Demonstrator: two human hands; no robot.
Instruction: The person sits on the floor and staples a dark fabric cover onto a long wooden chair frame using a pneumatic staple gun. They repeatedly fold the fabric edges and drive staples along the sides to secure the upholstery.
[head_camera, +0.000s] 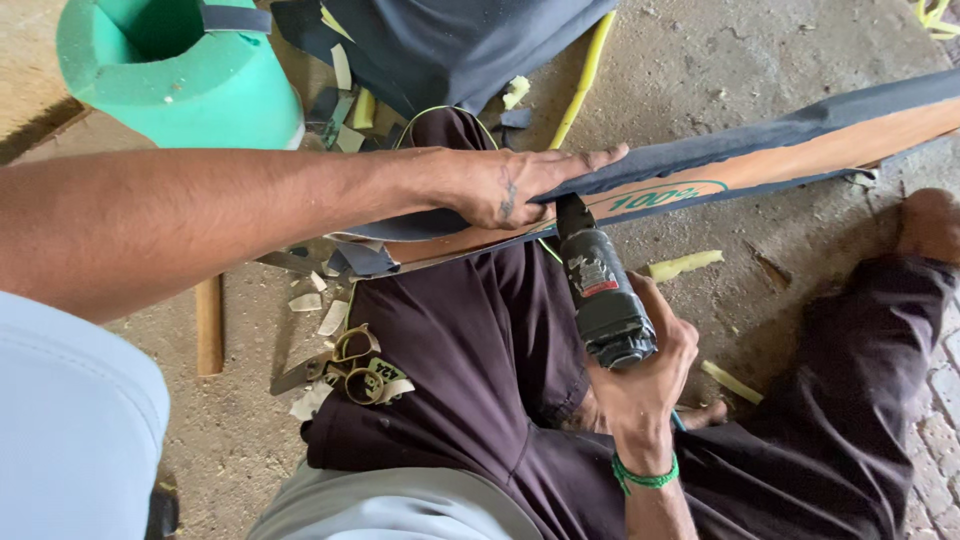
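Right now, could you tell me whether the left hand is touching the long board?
Touching. The head view shows the left hand pressed flat on the dark fabric covering the long board.

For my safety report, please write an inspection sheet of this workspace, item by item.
Surface: rough concrete floor, dusty.
Job's things: long board with dark fabric edge, lying across the lap; black power tool pressed against it.
Clutter: foam scraps, scissors, wooden stick, green foam roll.
Grippers: left hand flat on the board; right hand holding the tool.
Cables: yellow hose.
Surroundings: nothing seen.
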